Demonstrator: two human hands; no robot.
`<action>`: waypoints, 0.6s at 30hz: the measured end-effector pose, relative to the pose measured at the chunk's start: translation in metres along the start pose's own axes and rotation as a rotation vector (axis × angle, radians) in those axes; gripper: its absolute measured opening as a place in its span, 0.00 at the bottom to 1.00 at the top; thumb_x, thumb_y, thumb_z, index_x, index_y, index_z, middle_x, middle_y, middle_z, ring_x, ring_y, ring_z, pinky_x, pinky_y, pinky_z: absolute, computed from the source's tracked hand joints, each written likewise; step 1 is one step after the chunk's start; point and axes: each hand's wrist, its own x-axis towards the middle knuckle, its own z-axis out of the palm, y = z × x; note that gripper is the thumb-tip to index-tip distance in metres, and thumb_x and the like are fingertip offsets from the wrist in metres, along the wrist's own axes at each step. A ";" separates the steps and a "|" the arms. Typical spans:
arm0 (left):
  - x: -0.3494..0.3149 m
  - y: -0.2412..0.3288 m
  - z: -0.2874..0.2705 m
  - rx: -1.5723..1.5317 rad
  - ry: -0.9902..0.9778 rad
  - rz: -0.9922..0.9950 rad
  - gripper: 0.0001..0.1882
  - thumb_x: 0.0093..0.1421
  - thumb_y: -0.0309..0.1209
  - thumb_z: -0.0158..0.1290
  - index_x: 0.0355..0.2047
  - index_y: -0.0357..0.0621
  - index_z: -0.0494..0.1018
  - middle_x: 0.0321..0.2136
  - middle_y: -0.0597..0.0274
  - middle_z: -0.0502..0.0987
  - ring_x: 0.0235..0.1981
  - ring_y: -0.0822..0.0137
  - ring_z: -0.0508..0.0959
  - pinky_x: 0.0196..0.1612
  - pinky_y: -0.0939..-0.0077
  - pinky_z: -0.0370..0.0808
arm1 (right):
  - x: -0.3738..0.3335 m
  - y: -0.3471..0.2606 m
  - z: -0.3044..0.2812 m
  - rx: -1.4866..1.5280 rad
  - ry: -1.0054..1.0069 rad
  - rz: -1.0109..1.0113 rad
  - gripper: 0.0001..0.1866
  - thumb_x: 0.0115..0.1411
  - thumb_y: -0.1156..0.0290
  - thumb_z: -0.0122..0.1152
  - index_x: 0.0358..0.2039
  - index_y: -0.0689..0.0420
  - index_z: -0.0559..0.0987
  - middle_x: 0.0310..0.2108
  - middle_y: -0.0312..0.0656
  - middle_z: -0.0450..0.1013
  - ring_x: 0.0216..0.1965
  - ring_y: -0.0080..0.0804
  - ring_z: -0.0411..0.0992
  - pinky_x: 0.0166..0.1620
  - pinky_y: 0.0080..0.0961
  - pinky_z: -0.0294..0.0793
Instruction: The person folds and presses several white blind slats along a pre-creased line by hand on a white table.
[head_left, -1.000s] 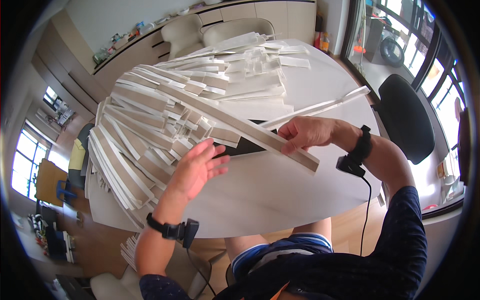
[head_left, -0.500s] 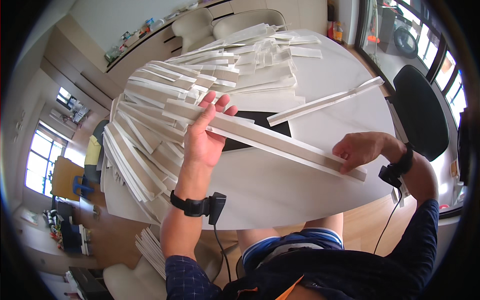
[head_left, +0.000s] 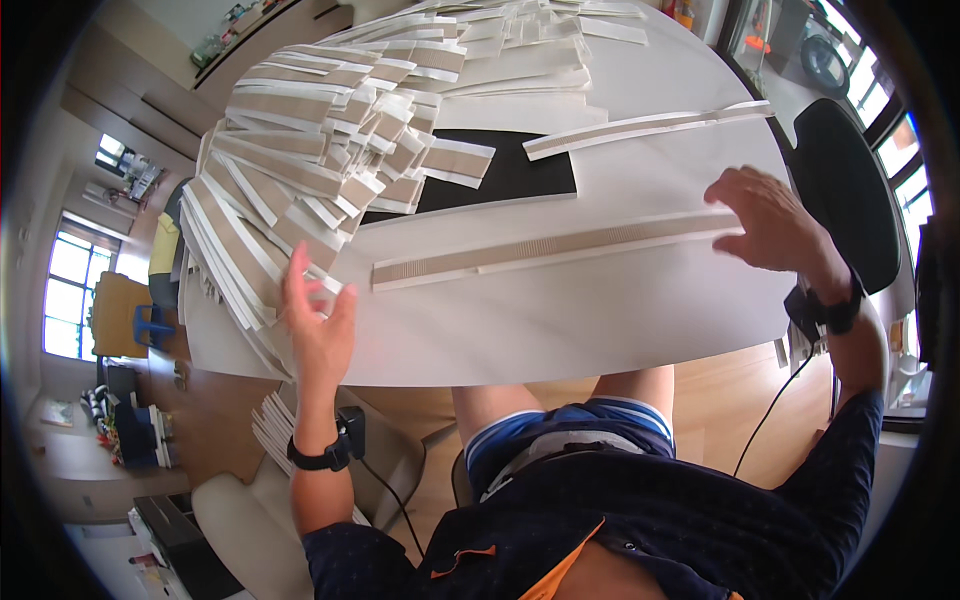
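Note:
A long, narrow strip, beige along its middle with white edges, lies across the near part of the white table. At its right end hovers my right hand, fingers spread, holding nothing. Beyond the strip's left end, over the near edge of the strip pile, my left hand is raised with its fingers apart and nothing in them. A second strip rests farther back on the right. The large fanned pile of similar strips covers the table's left side.
A flat black board lies under some strip ends mid-table. Plain white strips are heaped at the back. A dark chair stands at the right, and a pale chair holding more strips is at the lower left.
The strip held in both hands has been let go and now lies on the table. My left hand moved left and nearer; my right hand opened. The view has tilted lower.

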 end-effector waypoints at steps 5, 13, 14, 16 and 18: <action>-0.006 0.050 0.022 0.349 -0.213 0.536 0.13 0.59 0.18 0.61 0.45 0.39 0.83 0.43 0.51 0.82 0.42 0.53 0.84 0.45 0.63 0.81 | -0.007 -0.028 0.033 0.140 0.368 -0.367 0.11 0.56 0.76 0.75 0.39 0.60 0.82 0.38 0.46 0.79 0.42 0.49 0.79 0.46 0.40 0.80; 0.013 0.055 0.084 0.325 -0.512 0.623 0.10 0.59 0.19 0.62 0.41 0.39 0.84 0.38 0.55 0.84 0.40 0.51 0.84 0.43 0.62 0.81 | 0.001 -0.054 0.054 0.134 0.337 -0.317 0.15 0.57 0.75 0.74 0.44 0.62 0.83 0.41 0.48 0.79 0.43 0.49 0.79 0.46 0.41 0.80; 0.015 0.053 0.087 0.356 -0.510 0.665 0.09 0.58 0.19 0.63 0.40 0.39 0.84 0.38 0.55 0.84 0.40 0.51 0.84 0.42 0.61 0.81 | 0.003 -0.052 0.053 0.122 0.325 -0.327 0.17 0.57 0.75 0.75 0.47 0.62 0.82 0.42 0.48 0.78 0.44 0.49 0.79 0.47 0.42 0.80; 0.018 0.051 0.091 0.385 -0.517 0.707 0.09 0.58 0.19 0.63 0.39 0.39 0.84 0.37 0.55 0.84 0.39 0.51 0.84 0.42 0.60 0.81 | 0.004 -0.051 0.053 0.115 0.311 -0.328 0.19 0.56 0.75 0.75 0.49 0.62 0.82 0.43 0.48 0.78 0.44 0.50 0.78 0.47 0.42 0.80; 0.020 0.052 0.093 0.374 -0.516 0.729 0.06 0.58 0.19 0.63 0.37 0.39 0.83 0.35 0.55 0.83 0.38 0.50 0.83 0.41 0.59 0.81 | 0.005 -0.054 0.052 0.124 0.267 -0.269 0.24 0.57 0.75 0.75 0.54 0.61 0.81 0.42 0.48 0.76 0.44 0.49 0.77 0.47 0.43 0.79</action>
